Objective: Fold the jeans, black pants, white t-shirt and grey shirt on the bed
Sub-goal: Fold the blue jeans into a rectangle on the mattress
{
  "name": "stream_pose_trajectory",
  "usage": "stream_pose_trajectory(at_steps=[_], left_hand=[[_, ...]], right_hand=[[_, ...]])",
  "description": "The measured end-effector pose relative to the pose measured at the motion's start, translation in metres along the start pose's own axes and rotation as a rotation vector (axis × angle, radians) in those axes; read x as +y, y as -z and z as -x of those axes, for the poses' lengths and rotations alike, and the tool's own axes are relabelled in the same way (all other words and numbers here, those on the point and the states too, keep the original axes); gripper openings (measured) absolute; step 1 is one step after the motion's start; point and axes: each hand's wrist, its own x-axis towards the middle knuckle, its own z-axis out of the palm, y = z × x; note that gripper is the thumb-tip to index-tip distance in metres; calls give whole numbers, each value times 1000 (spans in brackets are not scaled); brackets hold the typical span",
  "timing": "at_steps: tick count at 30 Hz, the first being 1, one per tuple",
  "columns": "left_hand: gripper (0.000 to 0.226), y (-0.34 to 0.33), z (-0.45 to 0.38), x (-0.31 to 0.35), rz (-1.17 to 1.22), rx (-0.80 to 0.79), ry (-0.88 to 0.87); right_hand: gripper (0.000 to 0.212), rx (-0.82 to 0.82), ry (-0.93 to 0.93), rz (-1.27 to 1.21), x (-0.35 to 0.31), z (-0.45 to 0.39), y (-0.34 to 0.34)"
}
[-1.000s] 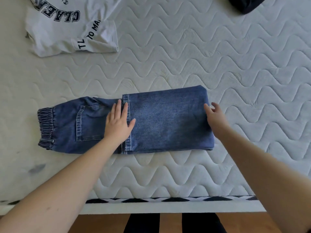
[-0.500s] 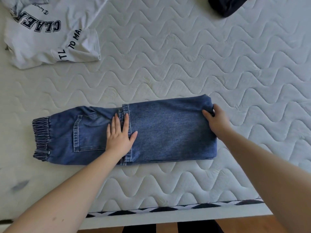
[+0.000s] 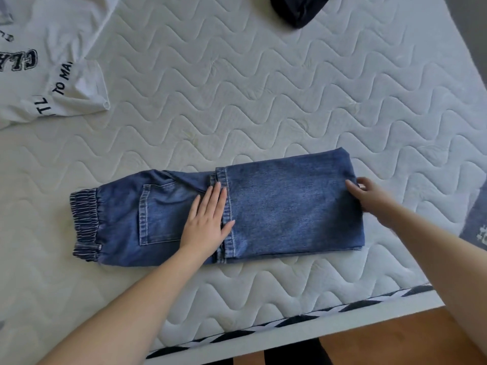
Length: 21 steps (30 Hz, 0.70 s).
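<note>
Half-folded blue denim jeans (image 3: 263, 206) lie near the quilted white mattress (image 3: 263, 101) edge. Left hand (image 3: 208, 222) presses flat, fingers straight; right hand (image 3: 369, 193) curls around the fold.

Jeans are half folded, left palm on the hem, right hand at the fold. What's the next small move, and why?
Probably lift the folded end with the right hand and bring it over toward the waistband. The jeans are still long, the left hand lies flat at the hem, and the right hand's fingers already curl over that edge.
</note>
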Motion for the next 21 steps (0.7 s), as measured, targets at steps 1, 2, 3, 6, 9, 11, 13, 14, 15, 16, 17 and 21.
stream_pose_trajectory(at_steps=[1,2,3,6,9,11,13,14,15,16,17,21], left_hand=[[84,-3,0,-2,-4,-24,-2],[83,-4,-2,-4,-4,-51,1],[83,-5,-5,-6,-4,-75,4],[84,-2,-11,-9,5,-133,-10],[87,5,-14,-14,31,-186,-25],[87,14,-17,-16,63,-221,-40],[84,27,-20,-18,98,-252,-46],[81,33,-23,-19,109,-256,-46],[77,39,-26,-19,115,-254,-48],[74,45,-28,-20,121,-243,-52],[71,51,-29,-20,127,-222,-55],[66,57,-21,-23,176,-128,-61]], right_hand=[[38,-42,23,47,2,3,-1],[34,-72,61,76,3,6,-2],[26,-91,101,70,2,12,-3],[14,-98,189,-20,-17,39,0],[22,-121,241,-113,-43,81,5],[28,-154,288,-113,-64,114,4],[30,-161,333,-79,-88,146,-1],[31,-161,351,-72,-100,160,-4],[32,-159,373,-66,-113,174,-7],[33,-156,396,-56,-127,187,-9],[35,-158,420,-54,-140,200,-12],[41,-237,527,-88,-191,248,-28]])
